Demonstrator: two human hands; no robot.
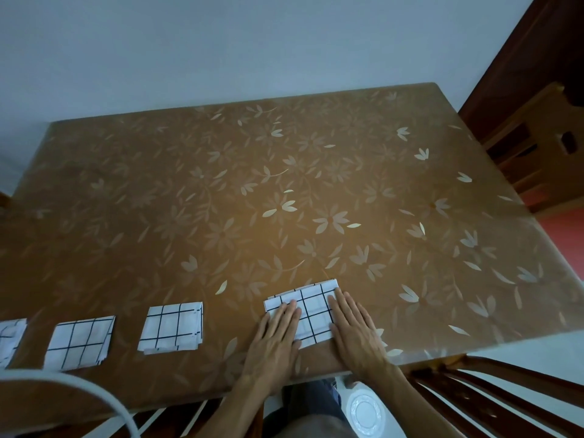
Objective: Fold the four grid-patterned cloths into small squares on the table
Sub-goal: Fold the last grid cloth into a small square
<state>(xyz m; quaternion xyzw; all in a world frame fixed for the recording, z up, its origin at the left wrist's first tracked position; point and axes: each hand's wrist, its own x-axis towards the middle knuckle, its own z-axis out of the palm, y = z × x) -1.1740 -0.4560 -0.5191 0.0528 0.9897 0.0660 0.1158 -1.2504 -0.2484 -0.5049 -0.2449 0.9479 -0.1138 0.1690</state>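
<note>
Near the front edge of the table [316, 172], a little right of its middle, a folded grid-patterned cloth [314, 306] lies flat on the brown, flower-printed cover, turned slightly askew to the table edge. Both hands rest on it with straight fingers laid close together, palms down, gripping nothing. The left hand [275, 338] covers the cloth's near left part, its fingertips reaching about halfway up the fabric. The right hand [355, 331] lies along the cloth's right edge, its fingers on the fabric and its palm and outer side on the table cover. A strip of white cloth with black lines shows between the two hands and beyond their fingertips. To the left, along the same front edge and apart from one another, lie three more folded squares: a second cloth [172, 328] nearest the hands, a third cloth [80, 341] further left, and a fourth cloth [9, 336] cut off by the picture's left border. A wooden chair [493, 396] stands at the table's near right corner.
</note>
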